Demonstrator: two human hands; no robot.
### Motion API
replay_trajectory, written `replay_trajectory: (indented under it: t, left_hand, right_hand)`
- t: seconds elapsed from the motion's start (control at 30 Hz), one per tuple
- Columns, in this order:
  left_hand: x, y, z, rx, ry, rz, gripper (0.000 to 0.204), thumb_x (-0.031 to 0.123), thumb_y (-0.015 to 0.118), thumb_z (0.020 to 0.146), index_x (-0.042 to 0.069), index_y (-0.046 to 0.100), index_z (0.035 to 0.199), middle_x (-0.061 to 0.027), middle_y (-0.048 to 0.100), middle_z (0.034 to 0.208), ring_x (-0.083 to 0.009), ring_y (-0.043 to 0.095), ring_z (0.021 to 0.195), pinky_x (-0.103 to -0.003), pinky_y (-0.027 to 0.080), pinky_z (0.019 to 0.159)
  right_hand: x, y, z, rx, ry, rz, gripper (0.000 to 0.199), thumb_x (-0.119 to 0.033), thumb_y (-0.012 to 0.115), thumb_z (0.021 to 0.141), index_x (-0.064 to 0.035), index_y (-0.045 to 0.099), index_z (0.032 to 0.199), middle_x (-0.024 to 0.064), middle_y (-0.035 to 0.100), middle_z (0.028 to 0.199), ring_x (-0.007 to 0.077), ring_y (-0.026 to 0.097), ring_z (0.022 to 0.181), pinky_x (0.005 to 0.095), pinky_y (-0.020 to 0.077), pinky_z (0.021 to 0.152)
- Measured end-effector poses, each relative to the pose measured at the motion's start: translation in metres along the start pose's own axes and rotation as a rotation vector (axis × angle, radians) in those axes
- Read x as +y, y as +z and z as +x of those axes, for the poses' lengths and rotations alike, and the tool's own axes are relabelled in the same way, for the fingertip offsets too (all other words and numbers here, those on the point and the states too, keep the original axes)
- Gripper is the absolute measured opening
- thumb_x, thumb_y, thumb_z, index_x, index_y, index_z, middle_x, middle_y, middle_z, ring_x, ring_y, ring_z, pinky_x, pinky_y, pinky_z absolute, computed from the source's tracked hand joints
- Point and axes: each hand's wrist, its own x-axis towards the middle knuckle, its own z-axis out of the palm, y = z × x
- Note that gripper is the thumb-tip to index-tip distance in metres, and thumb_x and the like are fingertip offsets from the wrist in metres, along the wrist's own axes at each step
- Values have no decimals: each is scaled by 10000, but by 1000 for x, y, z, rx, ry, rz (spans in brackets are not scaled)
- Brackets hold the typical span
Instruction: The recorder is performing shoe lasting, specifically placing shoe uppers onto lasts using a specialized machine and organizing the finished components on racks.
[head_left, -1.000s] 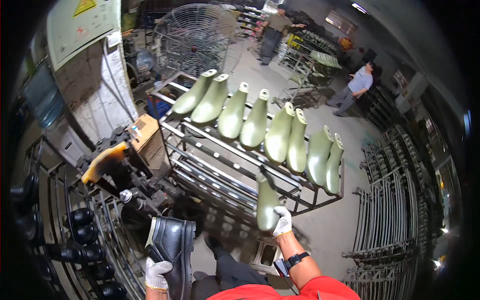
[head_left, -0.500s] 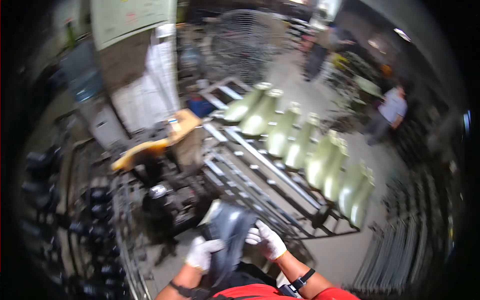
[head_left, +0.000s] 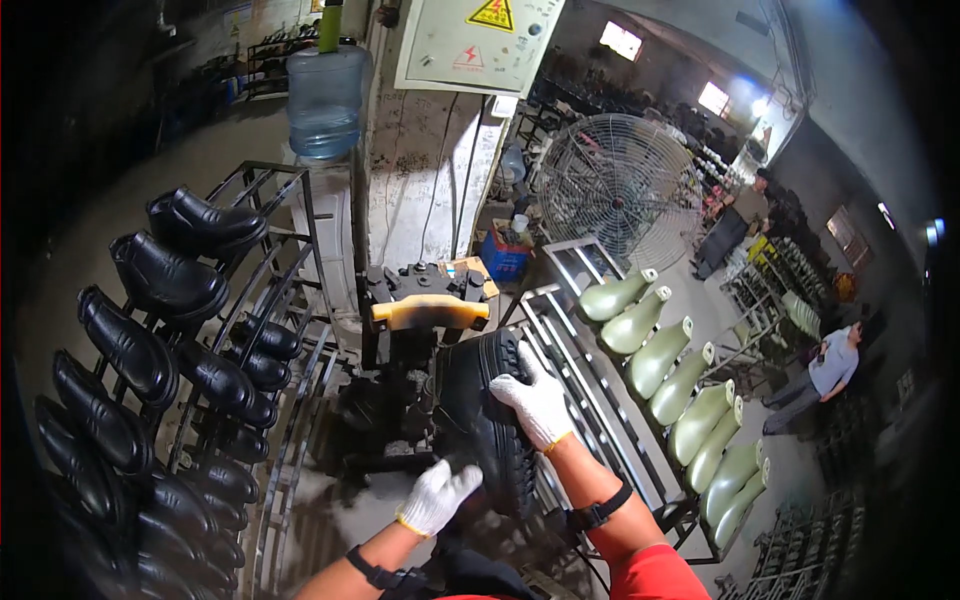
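A black leather boot with a thick, lugged sole stands tilted in front of me, its sole turned to the right. My right hand, in a white knit glove, grips it along the sole edge, thumb on the sole side. Beside the lower end of the boot is my left hand, also gloved, thumb and fingers apart; it looks free of the boot. Just beyond the boot stands a dark machine with a yellow curved bar. The far side of the boot is hidden.
A metal rack of black shoes is on the left. To the right, a slatted rack carries several pale green shoe lasts. Behind are a large caged fan, an electrical box and a water bottle. Two people stand far right.
My view has swung left, bringing the shoe rack into sight. The boot has moved up toward the machine and turned sole to the right. My left hand has come away from it.
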Motion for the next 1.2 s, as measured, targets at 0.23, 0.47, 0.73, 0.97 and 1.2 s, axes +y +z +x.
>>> replay_trajectory:
  t: [0.23, 0.47, 0.73, 0.97, 1.2]
  left_hand:
    - [-40, -57, -6, 285, -613, -577, 256, 156, 715, 966, -41, 715, 1130, -109, 731, 1034, -174, 688, 957, -354, 566, 856]
    - [-21, -19, 77, 458, -508, -1028, 290, 163, 634, 1083, -24, 652, 1305, -31, 676, 1111, -108, 632, 984, -286, 545, 892]
    - [-25, -15, 66, 466, -320, -1686, 492, 76, 550, 1078, 19, 478, 1561, -99, 606, 1456, -171, 608, 1238, -347, 504, 1092]
    - [-3, -29, 64, 425, -810, -1194, 510, -8, 630, 1020, 5, 517, 1518, -98, 619, 1446, -160, 610, 1246, -336, 515, 1080]
    - [-39, 0, 32, 407, -211, -2222, 527, 144, 523, 1092, -7, 433, 1589, -153, 537, 1551, -254, 603, 1289, -393, 514, 1110]
  right_hand:
    - [-67, 38, -3, -69, -304, -873, 944, -383, 735, 837, 19, 322, 1584, 324, 683, 1077, 487, 707, 977, 512, 591, 869]
    - [-34, 23, 1, -215, -303, -510, 963, -426, 812, 867, 52, 358, 1569, 259, 704, 1249, 361, 720, 1114, 427, 565, 991]
    - [-14, 36, -5, -422, 517, 614, 508, 38, 725, 937, -10, 592, 1424, 76, 718, 1303, 176, 670, 1174, 374, 517, 1088]
    - [5, 36, -10, -393, 483, 722, 551, 51, 728, 933, 1, 555, 1454, 86, 701, 1319, 168, 671, 1176, 351, 533, 1073]
    - [15, 32, -50, -364, 472, 638, 503, 17, 739, 936, 10, 588, 1415, 80, 721, 1269, 156, 677, 1119, 330, 536, 1035]
